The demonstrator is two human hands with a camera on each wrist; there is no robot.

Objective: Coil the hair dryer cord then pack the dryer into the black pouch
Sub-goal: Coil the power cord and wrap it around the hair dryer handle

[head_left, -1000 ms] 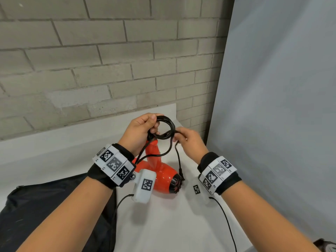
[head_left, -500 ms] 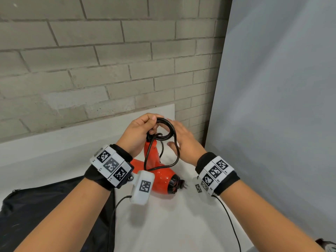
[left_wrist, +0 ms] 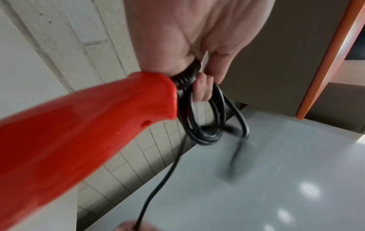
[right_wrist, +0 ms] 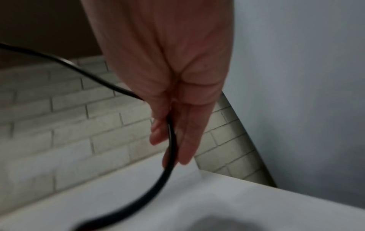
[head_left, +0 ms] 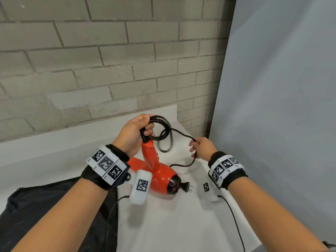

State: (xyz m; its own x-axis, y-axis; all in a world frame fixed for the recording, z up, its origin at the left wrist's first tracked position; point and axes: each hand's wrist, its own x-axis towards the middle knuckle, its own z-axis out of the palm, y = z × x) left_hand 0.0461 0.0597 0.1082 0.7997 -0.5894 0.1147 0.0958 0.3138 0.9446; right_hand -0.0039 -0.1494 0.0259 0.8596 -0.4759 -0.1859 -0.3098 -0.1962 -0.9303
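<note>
- At centre of the head view, left hand [head_left: 132, 132] is closed around the gathered loops of the black cord [head_left: 161, 131] at the top of the handle of the red hair dryer [head_left: 158, 171]; the handle points up, the barrel rests on the white table [head_left: 172, 224].
- Right hand [head_left: 203, 149], right of the coil and slightly lower, loosely pinches the free run of cord between thumb and fingers.
- Remaining slack drops from the right hand to the table and ends at the plug [head_left: 188, 186], just beside the barrel mouth.
- Judgement: the next loop travels leftward from the right hand to the left-hand coil.
- Black pouch [head_left: 45, 215], lower left, lies flat; contents not visible.
</note>
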